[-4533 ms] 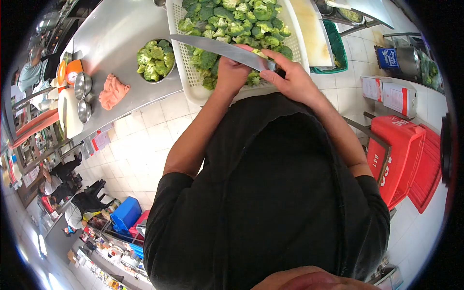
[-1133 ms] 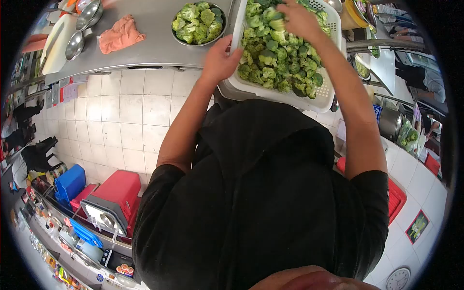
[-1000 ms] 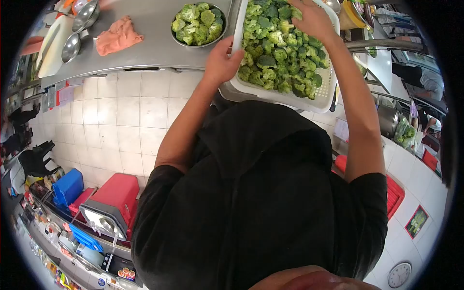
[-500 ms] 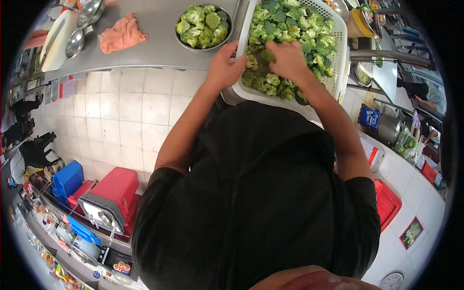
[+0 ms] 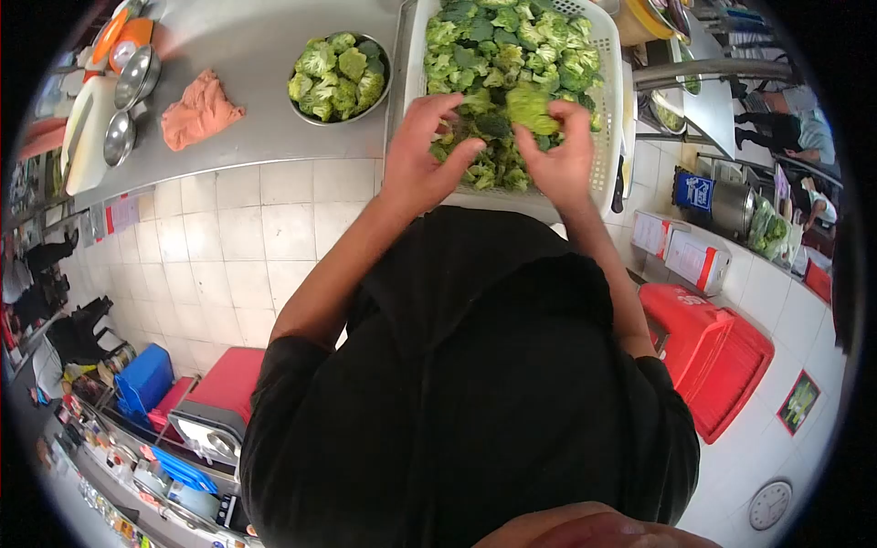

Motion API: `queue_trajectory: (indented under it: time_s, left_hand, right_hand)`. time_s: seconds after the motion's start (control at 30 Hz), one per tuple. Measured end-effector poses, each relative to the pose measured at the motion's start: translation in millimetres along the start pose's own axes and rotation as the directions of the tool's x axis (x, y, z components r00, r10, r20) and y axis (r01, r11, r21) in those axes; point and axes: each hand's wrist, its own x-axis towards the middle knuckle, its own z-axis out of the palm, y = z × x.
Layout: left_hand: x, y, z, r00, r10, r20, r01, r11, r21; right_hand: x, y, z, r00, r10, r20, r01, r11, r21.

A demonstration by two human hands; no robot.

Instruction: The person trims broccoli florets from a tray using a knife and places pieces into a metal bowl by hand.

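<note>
Cut broccoli florets [image 5: 475,55] fill a white perforated crate [image 5: 605,155] in front of me. In my right hand [image 5: 559,155] a bright green broccoli floret [image 5: 532,108] is held between thumb and fingers, slightly blurred, above the other florets. My left hand [image 5: 427,151] is over the crate's left side, thumb and fingers apart, with nothing seen between them. To the left of the crate, a steel bowl [image 5: 384,87] heaped with florets stands on the metal table.
A pink cloth [image 5: 201,110], two small steel bowls [image 5: 137,78] and a white cutting board [image 5: 89,137] lie on the metal table [image 5: 265,137] at left. Red bins [image 5: 708,356] stand behind at right. People [image 5: 804,132] are at the far right and left edges.
My right hand has come up out of the florets with one floret. My left hand has moved over the crate, fingers spread. The view has shifted, with crate and bowl now further left.
</note>
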Motion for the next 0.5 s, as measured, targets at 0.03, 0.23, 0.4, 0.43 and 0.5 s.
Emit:
queue_trajectory:
  time_s: [0.03,0.23,0.4,0.43,0.5]
  left_hand:
    - [1.7,2.4,8.9,0.994,-0.086,0.062,0.095,0.983,-0.157]
    - [18.7,-12.0,31.0,0.911,-0.34,0.234,0.412,0.726,-0.551]
    - [17.1,-15.6,24.7,0.868,-0.424,0.257,0.47,0.539,-0.699]
    - [16.9,-15.6,24.3,0.863,-0.424,0.276,0.48,0.514,-0.711]
    - [17.4,-17.5,24.2,0.854,-0.434,0.288,0.49,0.483,-0.725]
  right_hand:
    - [-3.4,-6.5,4.4,1.0,-0.02,0.0,0.02,1.0,0.015]
    - [-5.8,-25.9,-5.3,0.964,-0.108,0.241,0.092,0.993,0.076]
    - [3.0,68.9,-84.7,0.957,0.191,-0.218,-0.178,0.981,0.077]
    - [0.1,101.0,-103.5,0.916,0.294,-0.272,-0.33,0.939,-0.097]
    - [-26.0,175.2,-131.4,0.926,0.318,-0.204,-0.378,0.777,-0.503]
